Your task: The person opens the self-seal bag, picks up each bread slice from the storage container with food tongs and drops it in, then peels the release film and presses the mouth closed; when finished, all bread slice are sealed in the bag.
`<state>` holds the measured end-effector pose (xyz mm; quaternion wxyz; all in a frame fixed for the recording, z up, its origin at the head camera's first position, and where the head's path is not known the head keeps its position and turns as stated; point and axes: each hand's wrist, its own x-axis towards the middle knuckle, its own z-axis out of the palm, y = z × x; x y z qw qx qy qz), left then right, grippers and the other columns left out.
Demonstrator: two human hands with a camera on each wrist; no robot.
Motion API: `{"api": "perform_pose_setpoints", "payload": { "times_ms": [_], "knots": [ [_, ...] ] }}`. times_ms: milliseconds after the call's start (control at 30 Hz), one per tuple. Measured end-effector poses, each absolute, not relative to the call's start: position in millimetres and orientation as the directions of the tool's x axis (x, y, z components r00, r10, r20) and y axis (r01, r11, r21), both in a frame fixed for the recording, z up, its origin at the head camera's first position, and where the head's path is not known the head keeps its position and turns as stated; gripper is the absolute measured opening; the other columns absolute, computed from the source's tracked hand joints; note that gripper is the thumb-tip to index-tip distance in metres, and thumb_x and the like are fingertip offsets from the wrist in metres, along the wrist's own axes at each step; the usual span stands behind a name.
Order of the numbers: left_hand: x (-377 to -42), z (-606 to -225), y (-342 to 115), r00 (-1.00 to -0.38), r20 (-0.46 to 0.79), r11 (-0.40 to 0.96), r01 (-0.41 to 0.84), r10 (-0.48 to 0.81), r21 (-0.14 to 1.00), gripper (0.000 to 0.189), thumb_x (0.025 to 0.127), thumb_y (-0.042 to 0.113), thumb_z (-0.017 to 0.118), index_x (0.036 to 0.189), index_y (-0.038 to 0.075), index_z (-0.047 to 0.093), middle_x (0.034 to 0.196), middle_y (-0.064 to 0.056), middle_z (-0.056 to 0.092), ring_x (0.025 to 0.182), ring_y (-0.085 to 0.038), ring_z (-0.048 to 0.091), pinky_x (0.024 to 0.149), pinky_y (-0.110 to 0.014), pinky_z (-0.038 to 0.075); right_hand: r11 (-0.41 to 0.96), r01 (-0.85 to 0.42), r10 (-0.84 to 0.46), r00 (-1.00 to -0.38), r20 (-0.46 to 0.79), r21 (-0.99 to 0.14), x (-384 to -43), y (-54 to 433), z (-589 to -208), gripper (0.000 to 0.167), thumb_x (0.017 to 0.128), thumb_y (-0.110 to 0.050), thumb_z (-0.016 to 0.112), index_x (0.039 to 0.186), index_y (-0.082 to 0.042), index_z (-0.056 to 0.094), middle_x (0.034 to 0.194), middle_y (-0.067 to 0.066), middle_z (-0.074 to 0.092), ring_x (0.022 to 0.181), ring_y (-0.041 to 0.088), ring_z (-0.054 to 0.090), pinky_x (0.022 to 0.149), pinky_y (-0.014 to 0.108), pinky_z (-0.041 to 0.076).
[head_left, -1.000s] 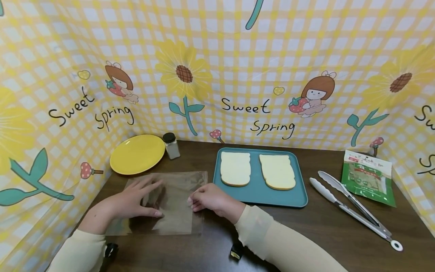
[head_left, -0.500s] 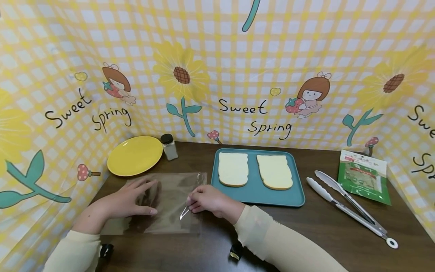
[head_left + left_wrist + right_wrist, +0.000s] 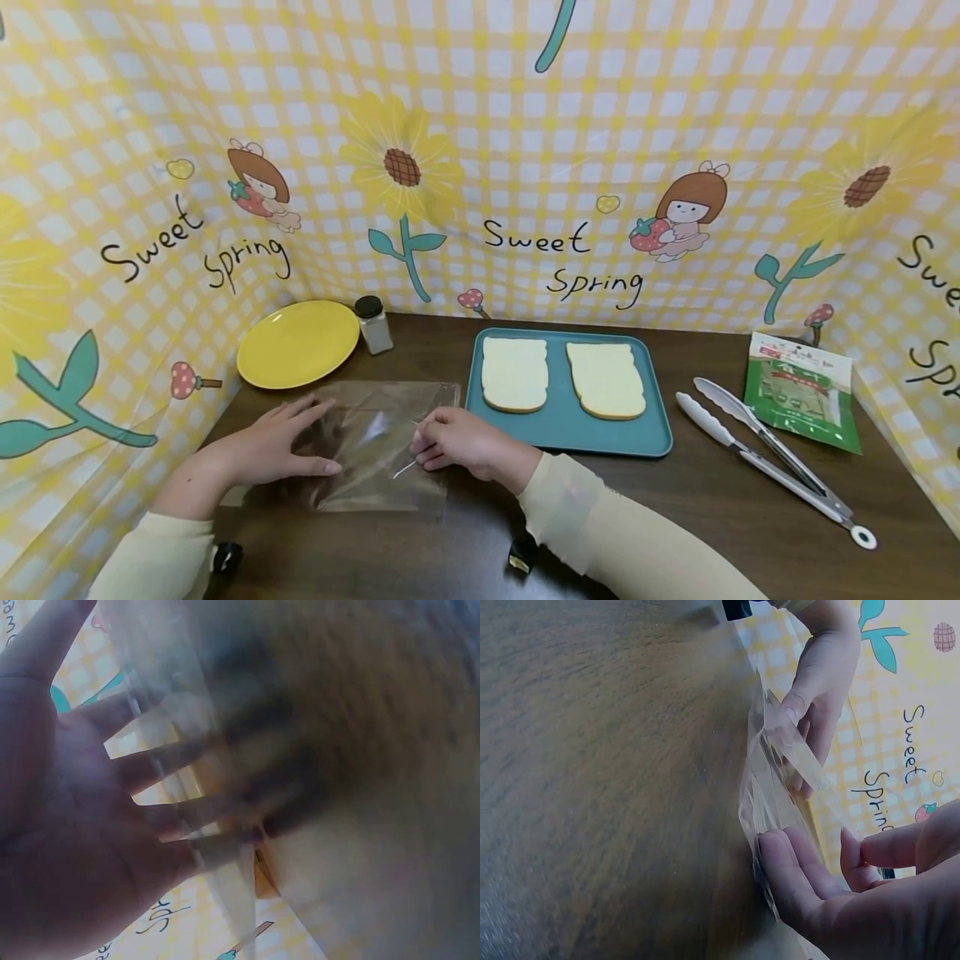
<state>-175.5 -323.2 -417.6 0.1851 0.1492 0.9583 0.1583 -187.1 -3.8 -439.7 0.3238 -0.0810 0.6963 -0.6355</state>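
A clear plastic bag (image 3: pixel 375 479) lies on the dark table between the hands. My left hand (image 3: pixel 273 450) is at its left end, fingers straight and spread; in the left wrist view the fingers (image 3: pixel 187 754) show through the clear film. My right hand (image 3: pixel 461 442) pinches the bag near its right edge, between thumb and fingertips. From the right wrist view, the film of the bag (image 3: pixel 769 776) stands up in folds beside the right hand's fingers (image 3: pixel 784 866), with the left hand (image 3: pixel 825 694) beyond.
Right of the bag stands a blue tray (image 3: pixel 562 437) bearing two bread slices (image 3: pixel 515 373). Metal tongs (image 3: pixel 780 475) and a green food packet (image 3: pixel 802 396) lie further right. A yellow plate (image 3: pixel 298 344) and a black-lidded jar (image 3: pixel 374 327) are behind the bag, near the patterned cloth (image 3: pixel 525 167).
My left hand has slid a little to the left. The bag's film has shifted and wrinkled, its lower left part drawn up, with glints by the right fingertips. The right hand keeps its pinch.
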Motion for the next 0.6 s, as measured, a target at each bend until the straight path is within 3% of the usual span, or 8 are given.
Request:
{"api": "perform_pose_setpoints", "payload": {
  "times_ms": [600],
  "knots": [
    [-176.8, -417.5, -323.2, -0.890, -0.276, 0.894, 0.248, 0.362, 0.372, 0.102, 0.092, 0.069, 0.073, 0.169, 0.017, 0.033, 0.175, -0.030, 0.023, 0.152, -0.071, 0.023, 0.106, -0.087, 0.036, 0.185, 0.231, -0.531, -0.794, -0.295, -0.955, -182.9, -6.4, -441.5, 0.025, 0.113, -0.009, 0.047, 0.116, 0.008, 0.065, 0.117, 0.025, 0.074, 0.109, 0.035, 0.075, 0.097, 0.046, 0.065]
  ]
}}
